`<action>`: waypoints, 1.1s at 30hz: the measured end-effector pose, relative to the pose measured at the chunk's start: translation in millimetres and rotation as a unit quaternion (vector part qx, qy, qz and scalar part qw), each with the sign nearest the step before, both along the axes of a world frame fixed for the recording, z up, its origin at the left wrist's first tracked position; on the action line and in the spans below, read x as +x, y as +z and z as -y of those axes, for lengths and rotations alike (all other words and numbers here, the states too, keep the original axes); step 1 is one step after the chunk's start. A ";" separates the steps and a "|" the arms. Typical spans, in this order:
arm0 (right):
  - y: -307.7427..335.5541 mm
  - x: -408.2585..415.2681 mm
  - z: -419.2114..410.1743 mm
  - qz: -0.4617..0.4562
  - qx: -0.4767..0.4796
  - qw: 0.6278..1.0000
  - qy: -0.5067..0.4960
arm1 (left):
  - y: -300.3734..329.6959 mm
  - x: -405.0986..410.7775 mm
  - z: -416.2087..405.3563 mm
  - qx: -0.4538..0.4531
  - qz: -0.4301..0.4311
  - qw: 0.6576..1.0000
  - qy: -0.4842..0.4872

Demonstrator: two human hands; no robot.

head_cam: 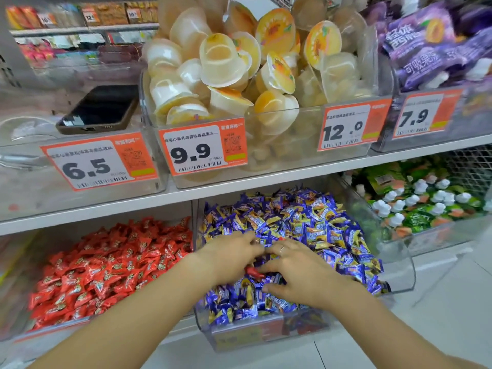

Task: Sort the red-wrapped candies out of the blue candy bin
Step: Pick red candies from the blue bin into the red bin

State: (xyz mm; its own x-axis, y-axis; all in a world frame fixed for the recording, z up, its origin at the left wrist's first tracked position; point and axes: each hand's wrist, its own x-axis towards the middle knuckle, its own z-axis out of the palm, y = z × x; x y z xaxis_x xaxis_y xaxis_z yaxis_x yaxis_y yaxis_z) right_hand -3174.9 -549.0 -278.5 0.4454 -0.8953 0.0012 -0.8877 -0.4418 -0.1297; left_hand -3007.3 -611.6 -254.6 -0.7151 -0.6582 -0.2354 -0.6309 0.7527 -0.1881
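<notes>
Blue wrappers are filling the clear bin (399, 265) on the lower shelf, and both of your hands are lying on top of this heap. Your left hand (229, 258) is resting palm down near the middle of the bin, with its fingers curling down into the blue candies (314, 222). One red candy (254, 272) is lying just under this hand, at the edge of the palm, between your two hands. I cannot tell if the left fingers are pinching it or only touching it. Your right hand (300, 272) is lying just beside the left one, palm down, with its fingers spreading loosely over the blue wrappers and holding nothing that I can see. A ring (282, 249) is showing on one finger of this hand. A second small red spot (281, 238) is showing just above the right fingers, but it is too small to name.

To the left, behind a clear wall, the next bin is holding the red pile (111, 267). On the upper shelf, a phone (99, 109) is lying in the left bin above the 6.5 price tag (98, 162), and jelly cups (226, 65) are filling the middle bin.
</notes>
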 end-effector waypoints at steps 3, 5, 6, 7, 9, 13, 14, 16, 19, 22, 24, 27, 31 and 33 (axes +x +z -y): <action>1.0 7.7 -1.9 -0.025 0.019 0.999 0.000 | 6.7 6.1 9.9 -0.041 -0.026 0.998 0.038; -0.8 15.2 -1.8 -0.043 0.023 0.999 0.017 | 13.9 9.9 11.6 -0.037 -0.038 0.998 0.045; -2.6 18.0 -0.2 -0.064 0.028 0.997 0.022 | 16.4 12.3 12.3 -0.036 -0.037 0.998 0.039; -3.4 18.8 2.3 -0.089 0.029 0.995 0.020 | 17.7 15.7 12.3 -0.039 -0.035 0.998 0.030; -1.6 15.2 8.7 -0.136 0.015 0.991 0.000 | 17.8 23.1 12.0 -0.036 -0.046 0.998 0.032; 2.8 -2.2 17.7 -0.145 0.000 0.987 -0.062 | 28.8 30.9 7.9 -0.025 -0.025 0.997 0.064; 4.3 -5.5 18.1 -0.131 0.008 0.989 -0.066 | 31.3 31.6 7.4 -0.033 -0.018 0.998 0.060; 8.4 -9.5 18.4 -0.106 0.015 0.992 -0.067 | 31.2 29.8 4.6 -0.056 -0.048 0.997 0.026; 13.3 -13.3 18.7 -0.075 -0.001 0.995 -0.068 | 14.6 14.3 -9.7 -0.014 -0.090 0.995 -0.047; 21.0 -20.2 16.0 -0.043 0.005 0.995 -0.088 | -7.7 -4.3 -20.0 0.015 0.019 0.998 -0.061; 27.3 -30.2 12.3 0.007 0.042 0.993 -0.108 | -16.3 -8.3 -17.0 -0.022 0.055 0.995 -0.075; 37.6 -46.0 3.7 0.140 0.127 0.974 -0.127 | -15.4 -7.4 -13.0 -0.001 -0.002 0.999 -0.054; 49.9 -67.1 2.9 0.247 0.027 0.948 -0.199 | 15.0 1.9 -13.3 0.085 -0.232 0.967 0.068; 52.9 -76.3 4.6 0.241 -0.018 0.940 -0.241 | 28.6 4.2 -11.8 0.098 -0.309 0.938 0.122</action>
